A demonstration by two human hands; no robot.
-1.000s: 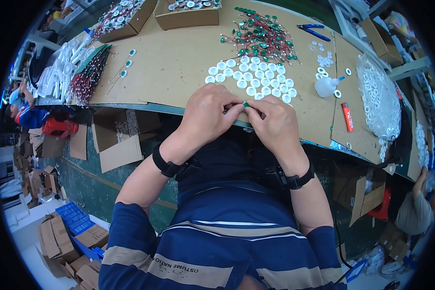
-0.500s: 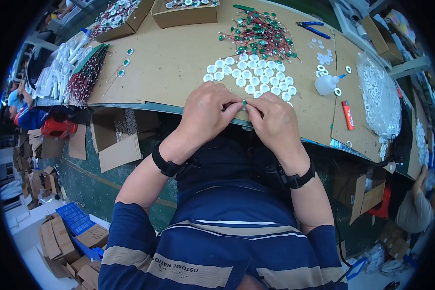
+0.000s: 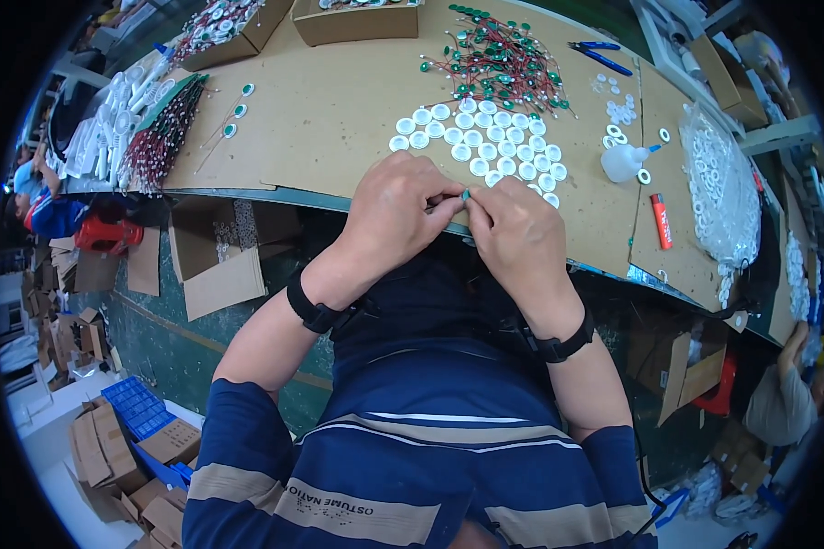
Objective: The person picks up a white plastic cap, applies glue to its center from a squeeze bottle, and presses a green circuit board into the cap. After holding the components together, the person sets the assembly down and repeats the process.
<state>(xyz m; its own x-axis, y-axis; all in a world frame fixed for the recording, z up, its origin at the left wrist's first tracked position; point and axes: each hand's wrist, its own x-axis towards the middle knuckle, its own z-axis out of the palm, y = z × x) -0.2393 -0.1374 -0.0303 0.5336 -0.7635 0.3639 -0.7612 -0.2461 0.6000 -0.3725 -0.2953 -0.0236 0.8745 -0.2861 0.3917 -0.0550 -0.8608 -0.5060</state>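
Note:
At the table's near edge, my left hand [image 3: 403,203] and my right hand [image 3: 520,233] meet with thumbs and fingertips pinched together. Between them shows a small green piece [image 3: 465,195], mostly covered by the fingers; its colour matches the green discs with red wires [image 3: 508,69] heaped farther back. Just beyond my hands lie several round white caps [image 3: 479,166], spread in loose rows.
To the right are a white squeeze bottle [image 3: 619,163], a red tube [image 3: 661,220], blue-handled cutters [image 3: 601,58] and a bag of white rings [image 3: 719,197]. Bundled wires [image 3: 160,137] and an open carton [image 3: 357,25] occupy the left and back. People sit at both sides.
Both hands stay together at the table edge, with only slight shifts of the fingers around the green piece. The whole view has moved a little.

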